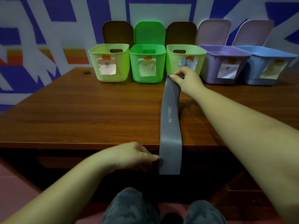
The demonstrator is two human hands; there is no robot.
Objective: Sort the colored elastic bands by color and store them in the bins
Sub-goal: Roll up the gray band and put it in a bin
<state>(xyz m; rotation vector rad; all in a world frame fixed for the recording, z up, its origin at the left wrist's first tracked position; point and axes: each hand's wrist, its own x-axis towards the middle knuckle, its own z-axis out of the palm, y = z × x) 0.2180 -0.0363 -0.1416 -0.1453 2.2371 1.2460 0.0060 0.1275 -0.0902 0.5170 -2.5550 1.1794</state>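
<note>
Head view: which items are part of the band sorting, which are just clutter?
In the job:
- grey elastic band, pinched at its far end by the right hand and near its lower end by the left hand
- five labelled bins, lids open

Just there:
- wooden table
- small dark speck near the table's far left corner
- painted wall

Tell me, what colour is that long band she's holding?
Grey, with faint pale lettering along the band; clearest in the head view.
</note>
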